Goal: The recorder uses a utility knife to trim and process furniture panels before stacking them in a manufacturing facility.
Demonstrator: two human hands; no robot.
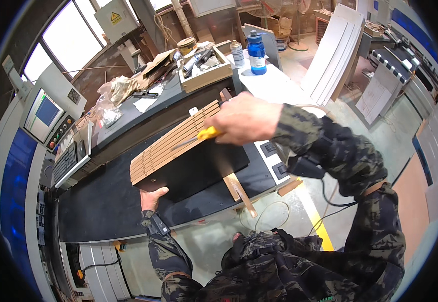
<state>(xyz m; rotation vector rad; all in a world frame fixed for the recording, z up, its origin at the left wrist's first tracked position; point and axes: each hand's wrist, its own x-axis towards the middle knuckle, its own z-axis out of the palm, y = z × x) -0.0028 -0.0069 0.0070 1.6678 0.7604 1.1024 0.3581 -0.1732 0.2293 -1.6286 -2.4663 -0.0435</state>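
Observation:
A stack of several dark-faced boards [199, 168] stands tilted on the black work surface, its light brown edges [173, 138] turned up with rows of small dark holes. My left hand [151, 197] grips the stack's near left corner, thumb against the black face and the other fingers hidden beneath. Above the right part of the edges, my right hand [246, 118] is closed around a yellow-handled tool [209, 133]. Its slim grey metal shaft lies over the board edges, pointing left; I cannot tell whether it is a file or a screwdriver.
A wooden tray [206, 78] of tools, a spray can [237, 53] and a blue bottle [256, 53] stand behind the boards. A control screen [45, 111] and keyboard [65, 163] are at left. A wooden strip [240, 195] sticks out over the near edge. White panels [332, 55] lean at right.

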